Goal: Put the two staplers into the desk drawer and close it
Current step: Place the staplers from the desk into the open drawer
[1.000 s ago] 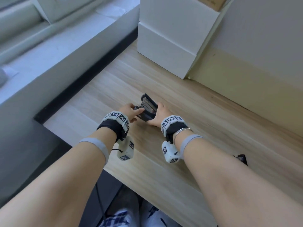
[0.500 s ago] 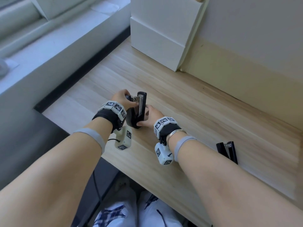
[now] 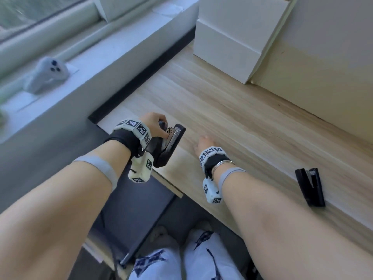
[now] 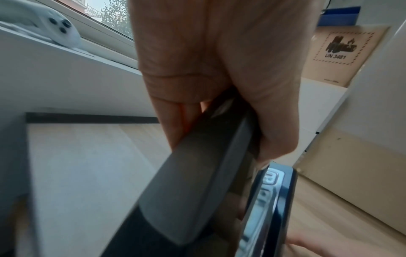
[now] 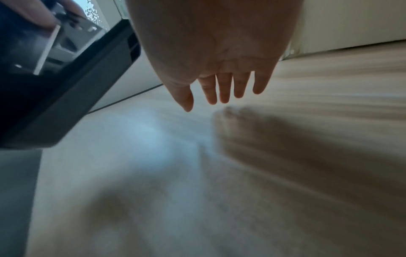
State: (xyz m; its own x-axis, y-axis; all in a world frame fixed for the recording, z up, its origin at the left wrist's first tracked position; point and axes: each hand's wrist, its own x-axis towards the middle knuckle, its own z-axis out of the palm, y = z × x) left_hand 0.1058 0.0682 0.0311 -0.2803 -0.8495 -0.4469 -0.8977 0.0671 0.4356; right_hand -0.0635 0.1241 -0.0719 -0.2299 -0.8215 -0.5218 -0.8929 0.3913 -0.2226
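Staplers are the two black things: the first stapler point(image 3: 169, 143) is held in the curled fingers point(image 4: 175, 107) of the left hand point(image 3: 152, 125), tilted above the near left corner of the table point(image 3: 232, 110). The right hand point(image 3: 203, 143) is just beside it, fingers point(image 5: 224, 88) straight and relaxed over the wood, holding nothing. The second stapler point(image 3: 310, 186) lies on the table well apart to the right, and a dark drawer point(image 3: 137, 211) stands open below the table edge.

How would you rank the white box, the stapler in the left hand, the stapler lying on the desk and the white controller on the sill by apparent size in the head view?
1. white box, clearly largest.
2. stapler in the left hand, stapler lying on the desk and white controller look alike; the hand and wrist gear hide part of the held one, so no ranking.
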